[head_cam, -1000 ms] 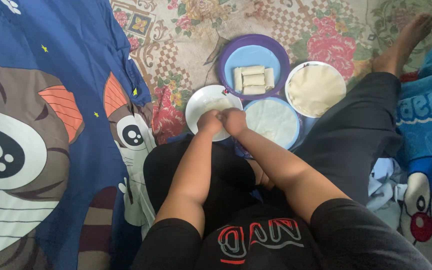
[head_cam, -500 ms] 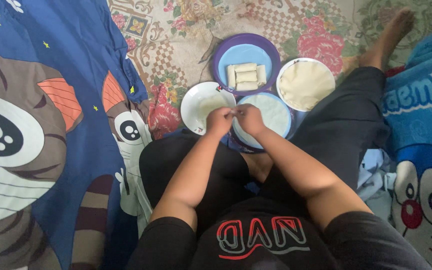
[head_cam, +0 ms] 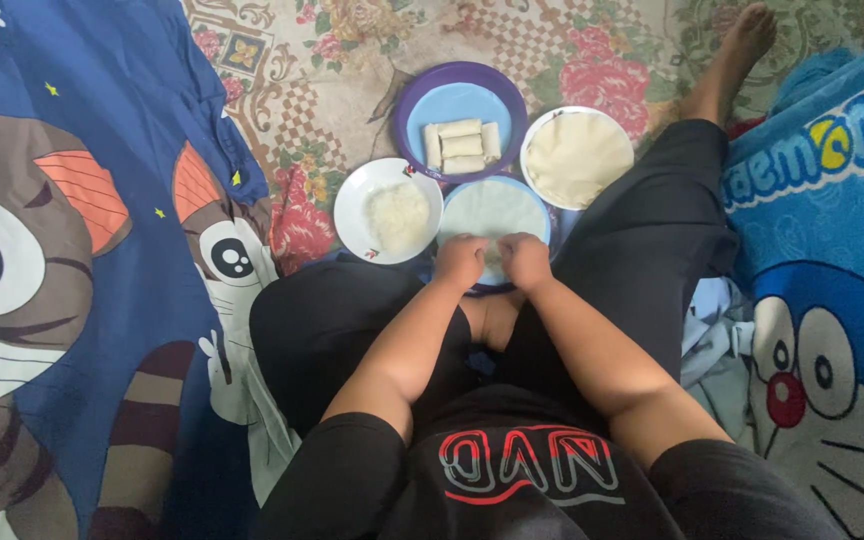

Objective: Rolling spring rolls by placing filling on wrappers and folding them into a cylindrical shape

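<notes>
Both hands, left [head_cam: 460, 262] and right [head_cam: 525, 260], sit side by side, pinching the near edge of the wrapper [head_cam: 492, 208] on the blue plate [head_cam: 544, 215]. It looks like rolling has just started; next, push it forward evenly.

A purple plate [head_cam: 407, 108] with 4 pale rolls [head_cam: 462, 146] lies far, a white plate [head_cam: 576, 155] of wrappers to its right, a cat blanket [head_cam: 72, 250] left, all on a floral mat [head_cam: 342, 50].

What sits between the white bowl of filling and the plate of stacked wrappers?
In the head view, the blue plate with a flat wrapper, both hands at its near edge.
</notes>
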